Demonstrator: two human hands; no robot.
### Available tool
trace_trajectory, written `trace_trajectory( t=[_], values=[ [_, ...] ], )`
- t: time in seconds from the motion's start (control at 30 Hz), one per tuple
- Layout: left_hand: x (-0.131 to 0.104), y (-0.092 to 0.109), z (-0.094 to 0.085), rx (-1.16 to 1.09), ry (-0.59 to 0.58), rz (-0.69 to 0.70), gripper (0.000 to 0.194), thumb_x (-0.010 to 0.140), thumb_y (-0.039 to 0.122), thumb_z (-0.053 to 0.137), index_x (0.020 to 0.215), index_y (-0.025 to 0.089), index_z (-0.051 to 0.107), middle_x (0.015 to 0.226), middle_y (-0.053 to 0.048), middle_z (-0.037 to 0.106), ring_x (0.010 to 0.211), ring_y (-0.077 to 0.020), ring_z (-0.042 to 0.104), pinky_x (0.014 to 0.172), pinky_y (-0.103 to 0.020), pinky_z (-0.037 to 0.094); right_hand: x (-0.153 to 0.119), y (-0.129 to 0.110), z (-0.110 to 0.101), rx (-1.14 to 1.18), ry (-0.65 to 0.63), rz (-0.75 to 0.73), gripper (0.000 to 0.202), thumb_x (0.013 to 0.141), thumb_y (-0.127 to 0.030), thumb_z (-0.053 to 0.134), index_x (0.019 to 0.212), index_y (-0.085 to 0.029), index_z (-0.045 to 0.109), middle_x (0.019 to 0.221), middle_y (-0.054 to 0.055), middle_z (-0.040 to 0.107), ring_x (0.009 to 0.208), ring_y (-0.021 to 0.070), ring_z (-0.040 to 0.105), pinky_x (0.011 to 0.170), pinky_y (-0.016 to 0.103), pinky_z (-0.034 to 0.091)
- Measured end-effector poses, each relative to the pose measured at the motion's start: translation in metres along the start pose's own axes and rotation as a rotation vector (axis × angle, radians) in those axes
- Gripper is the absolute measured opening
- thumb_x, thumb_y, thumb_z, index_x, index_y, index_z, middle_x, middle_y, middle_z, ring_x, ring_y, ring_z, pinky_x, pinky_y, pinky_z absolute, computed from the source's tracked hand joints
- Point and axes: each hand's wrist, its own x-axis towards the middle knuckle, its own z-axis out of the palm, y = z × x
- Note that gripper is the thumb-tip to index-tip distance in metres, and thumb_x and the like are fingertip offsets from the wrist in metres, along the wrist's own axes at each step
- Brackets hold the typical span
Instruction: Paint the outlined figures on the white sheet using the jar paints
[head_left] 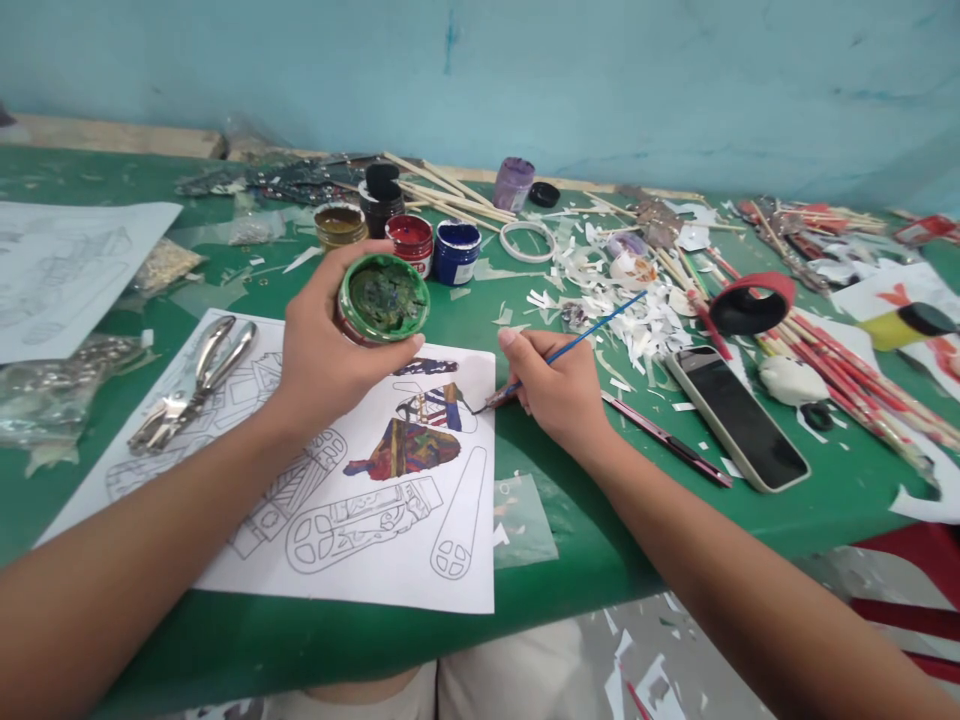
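My left hand [322,335] is wrapped round an open jar of green paint [385,298], tilted towards me above the paper. A thin blue paintbrush [592,330] is pinched in my right hand [555,385], its dark tip at the right edge of a partly coloured shape [435,408]. The white sheet [390,585] carries outline drawings, and a multicoloured painted shape [405,448] lies just below the brush tip. Silver pliers-like tool [193,385] rests on the sheet's upper left.
Open jars of red [411,245], blue [457,252] and ochre paint [340,227] stand behind my left hand. Paper scraps, a roll of tape [527,241], a pink cutter [667,440], a phone [739,418] and red-and-white sticks [855,385] lie to the right.
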Motion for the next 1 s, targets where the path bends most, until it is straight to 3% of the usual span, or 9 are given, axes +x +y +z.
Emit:
trace_trajectory(
  t=[0.17,0.37,0.67,0.83,1.0],
  values=[
    [0.0002,-0.0019,0.0009,0.009,0.013,0.043,0.059,0.069,0.034,0.082,0.123,0.027,0.06,0.123,0.001,0.067,0.111,-0.0243,0.066,0.097,-0.04,0.06,0.001,-0.0003,0.0001,0.027,-0.003,0.015,0.054,0.081,-0.058,0.066,0.048,-0.021,0.046,0.038,-0.008,0.04,0.029,0.0057,0.037,0.035,0.021,0.042],
    [0.0001,-0.0004,-0.0007,0.011,-0.002,0.021,0.058,0.068,0.031,0.082,0.122,0.035,0.061,0.125,0.006,0.066,0.113,-0.0236,0.066,0.098,-0.038,0.06,0.0004,-0.0007,-0.0006,-0.005,0.004,-0.006,0.055,0.084,-0.058,0.064,0.048,-0.022,0.044,0.037,-0.007,0.039,0.031,0.0059,0.037,0.035,0.02,0.04],
    [0.0002,-0.0025,0.0012,-0.003,0.021,0.046,0.06,0.066,0.033,0.084,0.122,0.029,0.061,0.122,0.002,0.067,0.111,-0.0255,0.067,0.096,-0.041,0.061,0.0007,0.0003,-0.0009,-0.028,0.01,-0.033,0.057,0.084,-0.06,0.062,0.047,-0.021,0.043,0.038,-0.006,0.039,0.033,0.0058,0.036,0.034,0.02,0.033],
    [-0.0003,0.0002,-0.0001,0.022,-0.005,0.005,0.058,0.069,0.03,0.081,0.122,0.038,0.06,0.123,0.007,0.066,0.113,-0.0208,0.066,0.098,-0.034,0.059,0.0003,0.0005,-0.0008,-0.025,0.009,-0.032,0.057,0.084,-0.06,0.062,0.047,-0.022,0.043,0.038,-0.006,0.039,0.033,0.0059,0.036,0.035,0.021,0.032],
    [0.0004,-0.0012,-0.0002,0.014,0.003,0.045,0.06,0.067,0.03,0.083,0.122,0.031,0.061,0.122,0.004,0.067,0.11,-0.0238,0.067,0.095,-0.037,0.061,0.0,0.0014,-0.0008,-0.041,-0.002,-0.051,0.059,0.084,-0.06,0.062,0.046,-0.021,0.041,0.039,-0.006,0.039,0.035,0.0058,0.037,0.035,0.02,0.029]
  ],
)
